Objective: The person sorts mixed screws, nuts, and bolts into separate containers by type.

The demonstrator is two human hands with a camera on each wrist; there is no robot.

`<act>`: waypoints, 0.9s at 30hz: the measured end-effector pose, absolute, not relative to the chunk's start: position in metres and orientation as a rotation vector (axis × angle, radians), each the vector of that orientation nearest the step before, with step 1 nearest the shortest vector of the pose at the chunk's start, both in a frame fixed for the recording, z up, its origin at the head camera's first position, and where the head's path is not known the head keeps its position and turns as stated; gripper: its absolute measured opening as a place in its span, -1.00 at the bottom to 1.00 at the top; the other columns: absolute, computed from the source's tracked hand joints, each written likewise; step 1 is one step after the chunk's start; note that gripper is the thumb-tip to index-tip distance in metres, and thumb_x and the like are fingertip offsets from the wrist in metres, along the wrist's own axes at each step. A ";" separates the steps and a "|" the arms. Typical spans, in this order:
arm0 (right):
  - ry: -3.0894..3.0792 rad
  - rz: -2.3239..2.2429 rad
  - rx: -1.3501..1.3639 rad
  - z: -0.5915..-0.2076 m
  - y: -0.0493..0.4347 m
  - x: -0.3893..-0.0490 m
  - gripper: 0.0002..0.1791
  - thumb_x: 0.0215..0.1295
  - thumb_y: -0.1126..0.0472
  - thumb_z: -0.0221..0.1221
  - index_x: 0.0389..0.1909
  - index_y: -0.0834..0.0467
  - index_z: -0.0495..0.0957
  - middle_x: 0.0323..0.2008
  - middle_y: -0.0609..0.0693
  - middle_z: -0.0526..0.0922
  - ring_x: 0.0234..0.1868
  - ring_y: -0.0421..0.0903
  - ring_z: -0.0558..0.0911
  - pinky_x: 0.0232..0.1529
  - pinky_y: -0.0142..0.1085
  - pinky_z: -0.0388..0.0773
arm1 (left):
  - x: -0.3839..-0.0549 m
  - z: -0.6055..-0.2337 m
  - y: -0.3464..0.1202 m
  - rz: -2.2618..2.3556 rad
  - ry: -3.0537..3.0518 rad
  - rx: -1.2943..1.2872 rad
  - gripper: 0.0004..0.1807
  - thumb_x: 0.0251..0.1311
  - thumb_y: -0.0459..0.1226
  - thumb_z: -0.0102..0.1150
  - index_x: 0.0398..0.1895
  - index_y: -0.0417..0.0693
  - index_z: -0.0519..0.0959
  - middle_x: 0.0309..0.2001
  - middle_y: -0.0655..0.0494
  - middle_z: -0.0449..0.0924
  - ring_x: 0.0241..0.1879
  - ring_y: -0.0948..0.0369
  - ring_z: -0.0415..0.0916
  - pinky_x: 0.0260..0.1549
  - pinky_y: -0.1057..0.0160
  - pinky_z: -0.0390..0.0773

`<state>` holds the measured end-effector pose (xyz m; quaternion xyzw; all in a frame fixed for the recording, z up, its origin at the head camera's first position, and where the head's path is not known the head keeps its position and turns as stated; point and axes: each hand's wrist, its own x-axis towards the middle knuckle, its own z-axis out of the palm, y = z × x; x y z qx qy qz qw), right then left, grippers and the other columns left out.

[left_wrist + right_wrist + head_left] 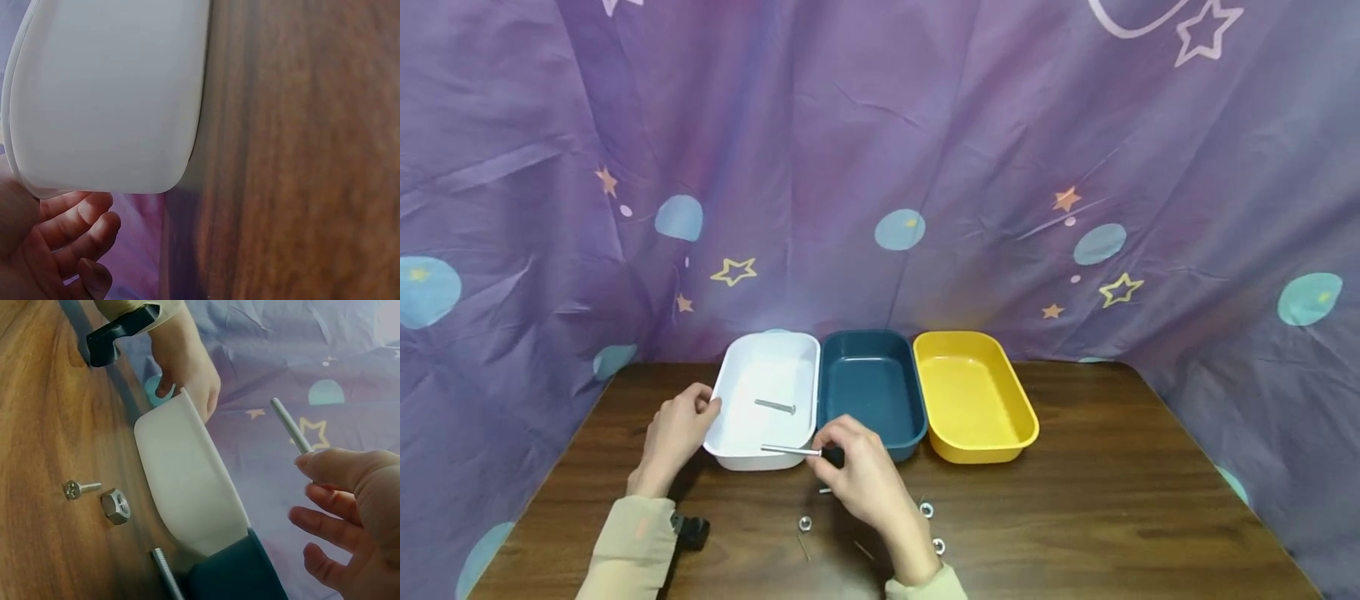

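Note:
My left hand [676, 433] grips the left rim of the white tray [730, 457], its thumb and fingers at the edge. Inside that tray lies a metal bolt [775, 407] with its head toward the right. Over the front right corner of the white tray, my right hand [865, 475] pinches another threaded bolt [289, 422] between thumb and fingers. Its threaded end points left in the head view, and its other end is hidden by the fingers. In the right wrist view, the remaining fingers are loosely bent.
A dark teal tray [917, 440] and a yellow tray [985, 455] stand right of the white one. On the wooden table in front lie several nuts [805, 523], a small cross-head screw [74, 489], thin screws [863, 550] and a threaded bolt [165, 575]. A patterned cloth [850, 167] hangs behind.

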<state>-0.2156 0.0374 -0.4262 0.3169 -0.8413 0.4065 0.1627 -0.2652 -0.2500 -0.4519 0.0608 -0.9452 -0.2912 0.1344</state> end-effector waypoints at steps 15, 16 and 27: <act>-2.410 1.119 0.884 -0.423 0.030 -0.228 -0.89 0.14 0.23 0.36 -0.39 0.05 0.59 -0.33 -0.17 0.57 -0.26 -0.17 0.57 -0.16 -0.30 0.48 | -0.266 -0.451 -0.250 -0.835 -2.747 0.167 -0.71 0.31 -0.15 0.06 -0.12 -0.19 0.56 -0.37 0.03 0.60 -0.44 0.05 0.52 -0.45 0.04 0.40; -2.410 1.122 0.884 -0.423 0.029 -0.230 -0.89 0.14 0.23 0.36 -0.39 0.05 0.59 -0.33 -0.15 0.57 -0.26 -0.15 0.57 -0.16 -0.30 0.48 | -0.266 -0.451 -0.250 -0.836 -2.748 0.166 -0.71 0.31 -0.14 0.06 -0.12 -0.19 0.56 -0.37 0.03 0.60 -0.44 0.05 0.52 -0.45 0.04 0.40; -2.397 1.150 0.888 -0.425 0.019 -0.245 -0.89 0.14 0.27 0.36 -0.39 0.08 0.60 -0.35 -0.11 0.56 -0.28 -0.08 0.57 -0.20 -0.32 0.46 | -0.265 -0.451 -0.250 -0.845 -2.737 0.145 -0.71 0.31 -0.15 0.06 -0.11 -0.19 0.56 -0.38 0.03 0.60 -0.43 0.02 0.53 -0.43 0.00 0.41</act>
